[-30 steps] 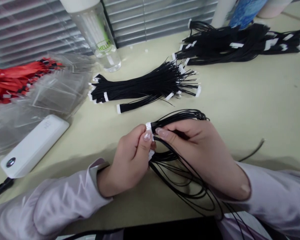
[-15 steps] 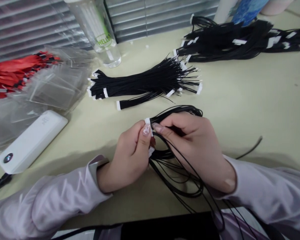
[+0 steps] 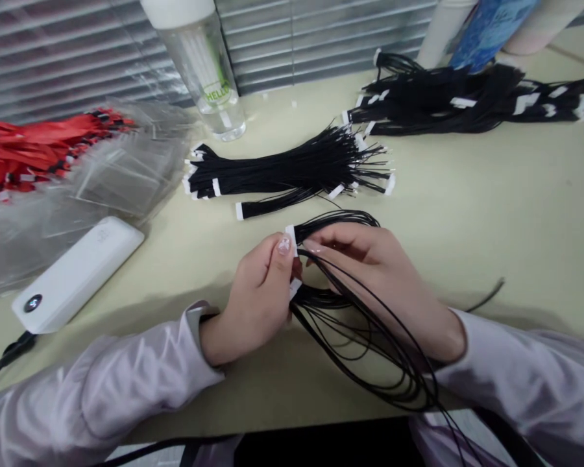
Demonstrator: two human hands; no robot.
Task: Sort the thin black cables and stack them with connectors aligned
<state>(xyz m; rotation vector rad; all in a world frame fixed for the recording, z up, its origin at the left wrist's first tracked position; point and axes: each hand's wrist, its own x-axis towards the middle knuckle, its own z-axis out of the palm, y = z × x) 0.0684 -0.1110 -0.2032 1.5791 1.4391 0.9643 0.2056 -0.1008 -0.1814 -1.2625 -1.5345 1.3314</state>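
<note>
In the head view, my left hand [image 3: 255, 295] is closed, its thumb pressed on a white multi-pin connector [image 3: 291, 239]. Black wires [image 3: 343, 219] run out of that connector to the right. Fingers of my right hand [image 3: 396, 288] are pinched together at the wires just beside it, the thumb tip close to the connector. A second white connector [image 3: 295, 287] pokes out below my left fingers, with more black wires behind it. Long wire loops [image 3: 399, 389] hang under my right hand toward the table edge. My right fingertips are partly hidden by wires.
Behind my hands lies a bundle of black wire harnesses [image 3: 277, 172], with another bundle [image 3: 438, 107] at the back right. A clear bottle [image 3: 214, 91] stands by the blinds. To the left are a white power bank [image 3: 80, 272], plastic bags [image 3: 121, 172] and red cables [image 3: 34, 146].
The view has shifted, so the tabletop items sit slightly lower and farther right. More wires now droop in a wider loop below my right hand. My left hand keeps its hold on the connector.
</note>
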